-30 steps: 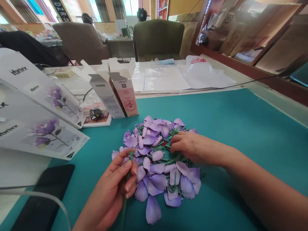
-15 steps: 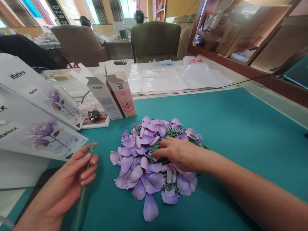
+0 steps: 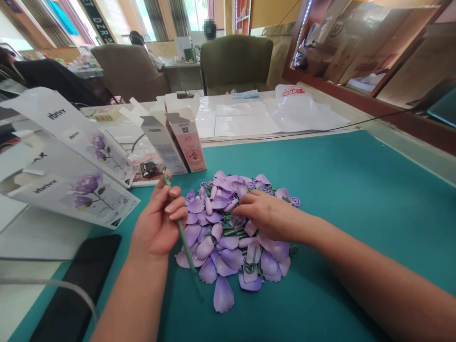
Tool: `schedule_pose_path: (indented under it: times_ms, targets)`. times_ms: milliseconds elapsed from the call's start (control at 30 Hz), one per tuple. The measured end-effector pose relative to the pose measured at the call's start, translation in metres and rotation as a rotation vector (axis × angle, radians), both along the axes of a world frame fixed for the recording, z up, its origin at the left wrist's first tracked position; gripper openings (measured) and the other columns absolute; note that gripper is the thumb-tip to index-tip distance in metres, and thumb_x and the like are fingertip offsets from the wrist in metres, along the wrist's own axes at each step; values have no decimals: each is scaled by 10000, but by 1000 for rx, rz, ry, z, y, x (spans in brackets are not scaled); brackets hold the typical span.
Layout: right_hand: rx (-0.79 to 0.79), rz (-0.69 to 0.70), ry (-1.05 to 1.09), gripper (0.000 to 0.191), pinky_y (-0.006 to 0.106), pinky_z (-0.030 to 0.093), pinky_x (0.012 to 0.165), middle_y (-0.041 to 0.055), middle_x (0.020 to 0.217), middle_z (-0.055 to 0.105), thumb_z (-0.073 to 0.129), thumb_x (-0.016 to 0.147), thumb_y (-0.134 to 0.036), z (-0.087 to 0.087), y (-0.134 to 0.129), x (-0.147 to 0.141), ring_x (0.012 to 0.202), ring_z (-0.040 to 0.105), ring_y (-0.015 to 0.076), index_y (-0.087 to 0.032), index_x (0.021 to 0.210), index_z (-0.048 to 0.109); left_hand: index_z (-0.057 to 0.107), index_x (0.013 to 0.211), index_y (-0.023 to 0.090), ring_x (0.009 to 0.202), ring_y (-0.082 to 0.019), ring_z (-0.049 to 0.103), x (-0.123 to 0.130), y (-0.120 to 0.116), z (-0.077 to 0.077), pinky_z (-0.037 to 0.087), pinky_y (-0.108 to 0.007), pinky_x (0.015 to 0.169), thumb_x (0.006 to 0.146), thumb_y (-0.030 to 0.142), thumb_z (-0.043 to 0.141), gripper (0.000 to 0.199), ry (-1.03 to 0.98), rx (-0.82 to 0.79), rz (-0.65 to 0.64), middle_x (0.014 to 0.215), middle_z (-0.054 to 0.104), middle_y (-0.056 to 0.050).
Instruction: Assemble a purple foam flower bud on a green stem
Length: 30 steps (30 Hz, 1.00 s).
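Head view, as seen from beside the bench.

Stem, green (image 3: 185,244): one; slender, straight, with a small pronged tip; held slantwise at the left of the pile, tip uppermost. Left hand (image 3: 156,223): one, thumb and curled fingers pinching that stem near its tip.

Petal pile (image 3: 231,259): one, on the teal mat (image 3: 342,190); glossy lilac to deep violet petals, cupped, some scallop-edged, green pieces amongst them; too overlapped to count. Green coil (image 3: 250,269): one, on a pale petal. Spoked violet wheels (image 3: 295,202): at least two, at opposite sides.

Right hand (image 3: 267,213): one, fingers bent down into the pile; whether they grip anything, I cannot tell.

Rose-printed cartons (image 3: 117,202): two, left. Narrow cartons (image 3: 192,149): two, one pale, one pink-fronted.
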State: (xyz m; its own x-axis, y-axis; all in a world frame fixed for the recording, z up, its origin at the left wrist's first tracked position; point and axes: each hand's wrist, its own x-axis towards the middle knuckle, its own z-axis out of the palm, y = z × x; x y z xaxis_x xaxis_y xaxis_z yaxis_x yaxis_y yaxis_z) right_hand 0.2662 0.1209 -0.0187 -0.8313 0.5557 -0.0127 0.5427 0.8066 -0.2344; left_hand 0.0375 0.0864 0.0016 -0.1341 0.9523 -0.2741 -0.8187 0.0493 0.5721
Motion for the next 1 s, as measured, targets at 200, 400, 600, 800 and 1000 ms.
schedule_pose_path:
  times_ms: [200,400,600,800,1000]
  targets:
    - [37,74,-51,235,342,392,729,93,1037,647,568,797,-79,-13,-4,-7,875,509,221,-175,976,686,654,994,205,409,-11,398,12,12,-12,319,-93,371,960,81,386,297,31,44,-141,663,513,34]
    - [-18,5,-101,197,314,335,661,58,856,648,556,783,-26,-3,1,1,796,507,196,-171,833,680,646,1020,204,422,-7,382,-10,-5,-23,295,-86,364,910,65,483,241,122,-54,-194,678,510,39]
    - [26,-35,14,463,333,398,753,98,1042,654,561,754,21,-15,6,-4,889,529,214,-184,1157,661,654,995,195,412,-4,378,-16,-12,-20,310,-102,367,891,71,520,210,165,-75,-187,687,495,36]
    - [62,-59,67,442,355,415,792,115,1012,654,514,825,-12,-17,10,-5,877,534,209,-155,1227,629,620,1028,214,408,-17,388,0,-19,-17,346,-119,366,860,126,595,191,252,-148,-288,676,517,43]
    - [-40,57,75,169,299,386,710,62,851,622,571,879,-119,-10,8,-9,760,483,165,-164,812,719,567,1066,245,381,-37,378,21,-49,-21,379,-152,341,790,246,711,312,267,-226,-512,652,578,53]
